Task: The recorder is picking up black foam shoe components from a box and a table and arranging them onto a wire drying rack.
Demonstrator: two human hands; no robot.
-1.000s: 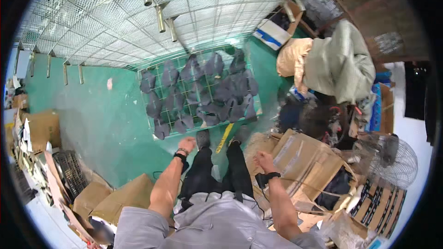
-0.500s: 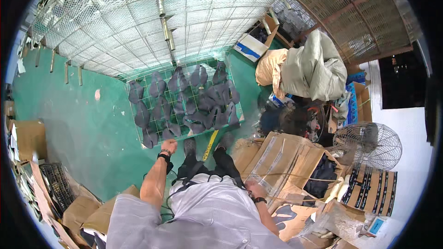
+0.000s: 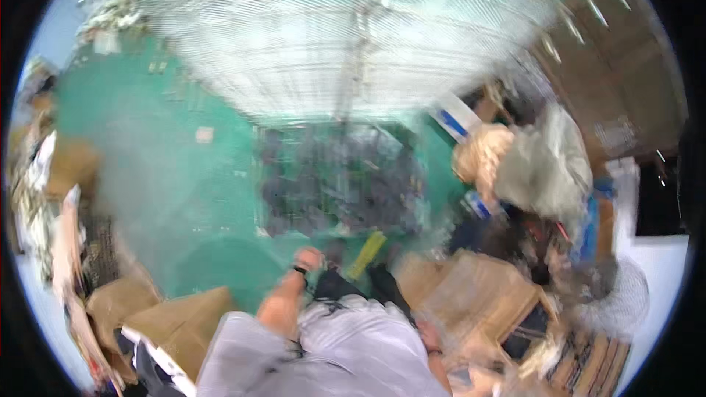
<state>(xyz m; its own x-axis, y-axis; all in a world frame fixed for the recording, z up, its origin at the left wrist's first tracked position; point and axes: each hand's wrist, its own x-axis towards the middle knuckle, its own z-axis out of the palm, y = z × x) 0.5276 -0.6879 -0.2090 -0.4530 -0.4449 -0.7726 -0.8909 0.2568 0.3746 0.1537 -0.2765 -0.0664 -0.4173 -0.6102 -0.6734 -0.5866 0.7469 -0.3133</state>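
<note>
The whole view is smeared by motion. My left hand [image 3: 309,258], with a dark band at the wrist, is held out in front of me, just short of the near edge of a wire mesh rack [image 3: 259,231]. Rows of dark grey flat pieces [image 3: 301,191] lie on the rack, their outlines blurred together. Low at my right side, beside a cardboard box, is my right hand [image 3: 430,336]. The fingers of both hands are too blurred to read, and I cannot make out anything held.
Large mesh panels [image 3: 309,51] stand beyond the rack. To the right are a grey-green sack [image 3: 548,165], an opened cardboard box [image 3: 471,287] and a wire fan [image 3: 607,298]. Folded cardboard [image 3: 180,323] lies at the lower left. Yellow tape [image 3: 368,254] runs along the green floor.
My view has swung, so the rack, sack and boxes sit farther right and lower in the picture, now blurred. My left hand stays in front of me, my right hand at my side.
</note>
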